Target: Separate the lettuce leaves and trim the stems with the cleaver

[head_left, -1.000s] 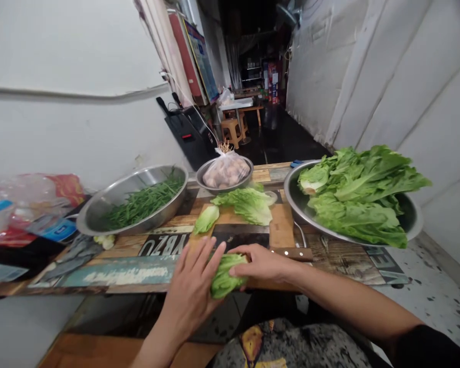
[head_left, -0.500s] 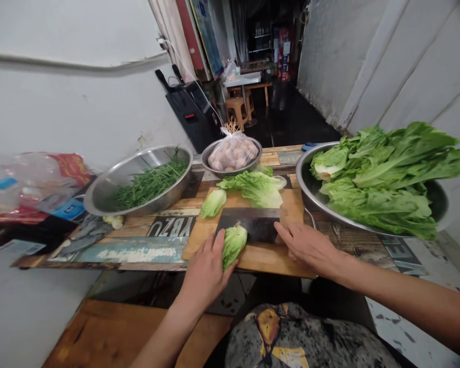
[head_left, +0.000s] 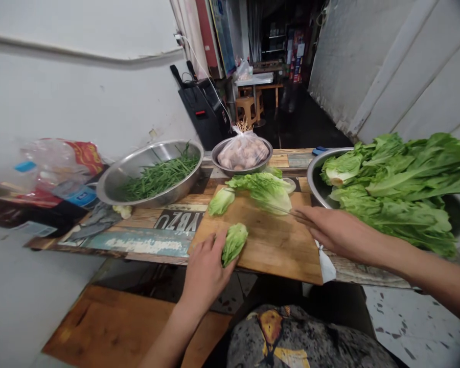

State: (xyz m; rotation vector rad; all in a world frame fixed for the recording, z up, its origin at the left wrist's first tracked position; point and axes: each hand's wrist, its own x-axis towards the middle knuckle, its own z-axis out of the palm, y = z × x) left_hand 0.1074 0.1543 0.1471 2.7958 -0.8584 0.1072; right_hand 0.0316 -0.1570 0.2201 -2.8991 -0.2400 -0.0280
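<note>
Across the middle runs a patchwork wood-print bench (head_left: pixel 141 244). At its right, a wide steel basin (head_left: pixel 313 176) bears long green lettuces (head_left: pixel 402 186) overhanging the front rim; at its left, another steel basin (head_left: pixel 124 168) holds thin green stalks (head_left: pixel 163 176), apart from the brown rectangular cutting board (head_left: pixel 276 240), whose front edge reaches the bench's. A small steel bowl (head_left: pixel 220 166) stands behind. A loose, pale-green lettuce leaf (head_left: pixel 270 191) crosses the board's far edge. The right hand (head_left: pixel 329 228) has its grip closed round a knife (head_left: pixel 270 206), seen edge-on; a stretch of board separates it from the left hand (head_left: pixel 208 266), whose grip pinches a small green lettuce heart (head_left: pixel 235 243) near the board's left front.
</note>
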